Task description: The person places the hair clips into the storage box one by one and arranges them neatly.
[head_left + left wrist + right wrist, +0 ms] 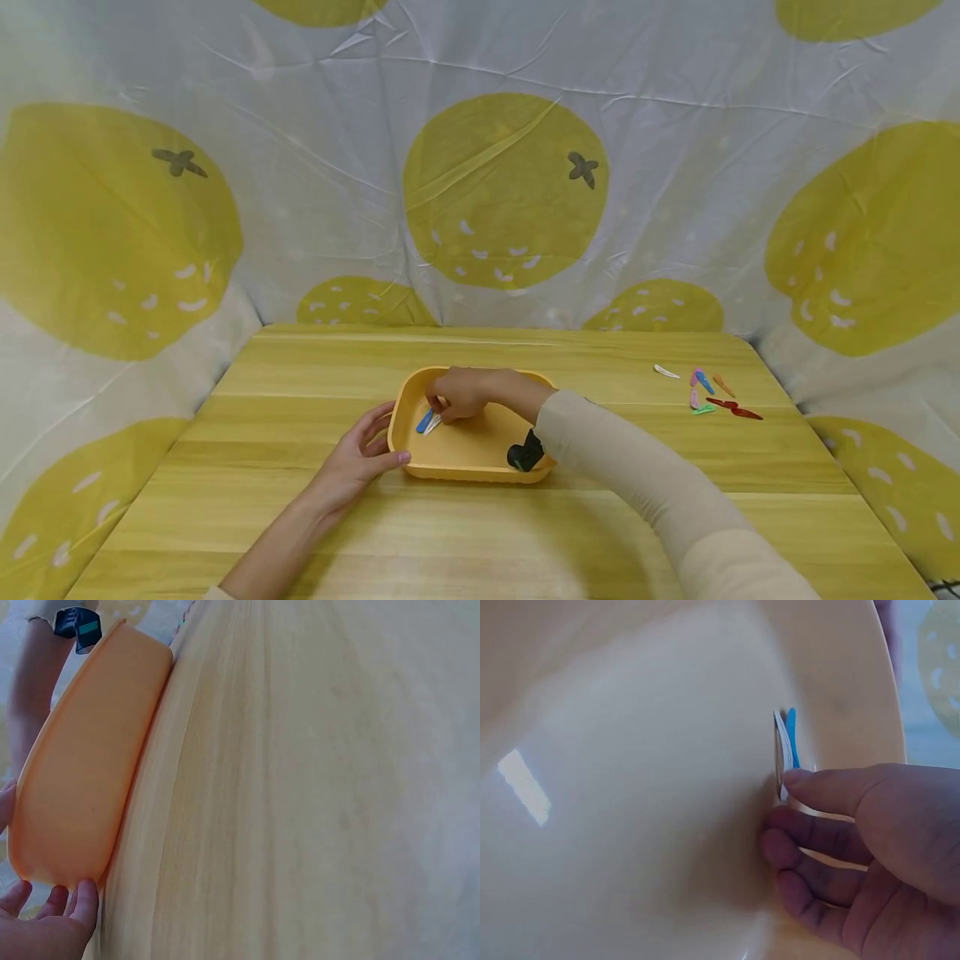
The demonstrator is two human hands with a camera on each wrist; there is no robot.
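Note:
A yellow-orange plastic basin (pixel 471 473) sits on the wooden table in front of me. My left hand (pixel 358 452) holds its left end, thumb at the rim and fingers against the outer wall. Inside the basin, near its left wall, lie a blue hair clip (pixel 423 422) and a white hair clip (pixel 432 425) side by side. My right hand (pixel 461 393) reaches in from the right and pinches the end of the white clip between thumb and curled fingers. In the right wrist view the blue clip (pixel 793 731) stands close behind the white one, its lower end hidden by the thumb.
Toward the table's right side lie several loose hair clips: a white one (pixel 666 372), a blue one (pixel 705 382), an orange one (pixel 723 385), a green one (pixel 703 409) and red ones (pixel 746 413). A fruit-patterned curtain (pixel 506 192) hangs along the table's back and sides.

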